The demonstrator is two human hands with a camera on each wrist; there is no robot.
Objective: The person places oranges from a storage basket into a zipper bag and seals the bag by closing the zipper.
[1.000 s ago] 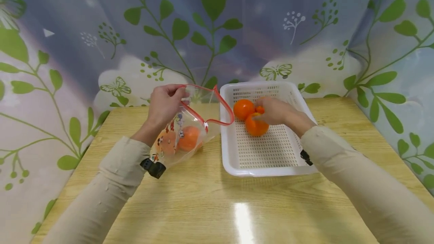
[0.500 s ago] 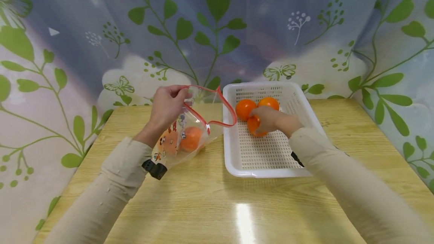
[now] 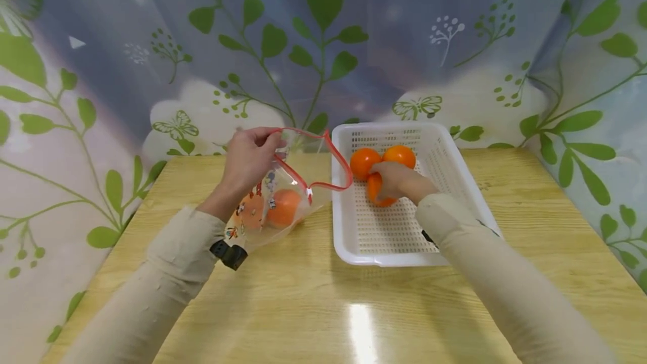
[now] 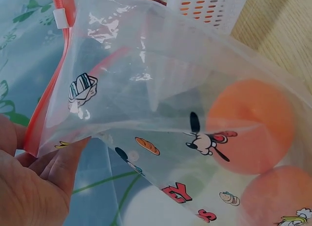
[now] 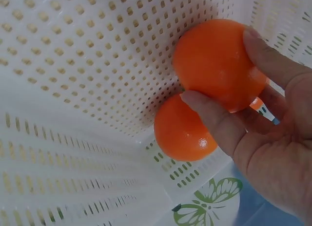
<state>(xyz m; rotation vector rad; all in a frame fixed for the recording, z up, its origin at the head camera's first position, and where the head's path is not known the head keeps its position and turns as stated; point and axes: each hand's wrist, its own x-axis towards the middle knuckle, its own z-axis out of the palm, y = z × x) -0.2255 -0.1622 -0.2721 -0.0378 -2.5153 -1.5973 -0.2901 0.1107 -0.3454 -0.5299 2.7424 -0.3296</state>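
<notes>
My left hand [image 3: 251, 156] pinches the red zip edge of a clear printed zip bag [image 3: 318, 198], whose mouth gapes toward the basket. Two oranges [image 4: 251, 126] lie at the bottom of the bag, seen through the plastic. Inside the white basket [image 3: 349, 240], my right hand [image 3: 401, 180] grips an orange [image 5: 214, 60] between thumb and fingers. Two other oranges sit beside it: one to the left [image 3: 365, 163] and one behind [image 3: 400, 156]. In the right wrist view one of these oranges [image 5: 180, 131] is partly covered by a finger.
The perforated basket and the bag stand side by side on a wooden table [image 3: 293, 308]. A white slider [image 4: 61, 18] sits on the bag's red zip. Behind the table hangs a leaf-patterned curtain [image 3: 374, 72].
My right hand has shifted from the back orange to the front one and closed round it, uncovering the back orange. The left hand keeps its hold on the bag.
</notes>
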